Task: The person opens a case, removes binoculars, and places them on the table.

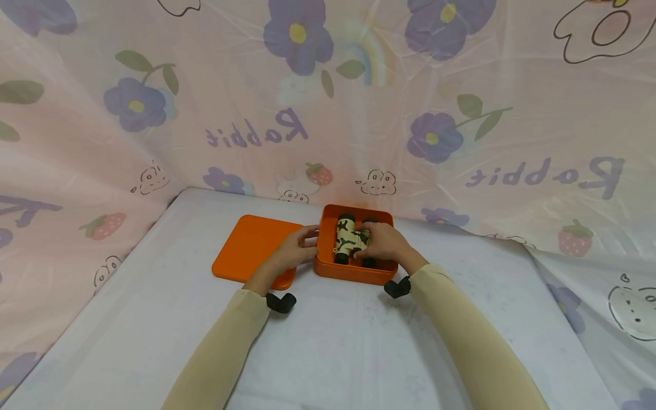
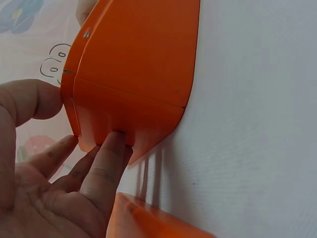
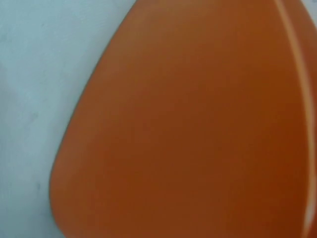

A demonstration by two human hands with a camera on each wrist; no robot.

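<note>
Camouflage-patterned binoculars [image 1: 345, 232] with black ends lie in an open orange box [image 1: 353, 274]. My right hand [image 1: 381, 242] grips them from above on the right barrel, covering much of it. At the box's left side, my left hand [image 1: 294, 249] holds the wall. In the left wrist view its thumb meets the rim and its fingers [image 2: 111, 153] press the outer wall. The right wrist view shows mostly the box's orange outer wall [image 3: 183, 129], without the hand.
An orange lid [image 1: 253, 245] lies flat on the white-covered table [image 1: 328, 341], left of the box and partly under my left forearm and hand. A patterned curtain [image 1: 348, 114] rises close behind the box. A black strap piece [image 1: 282, 303] sits at each wrist.
</note>
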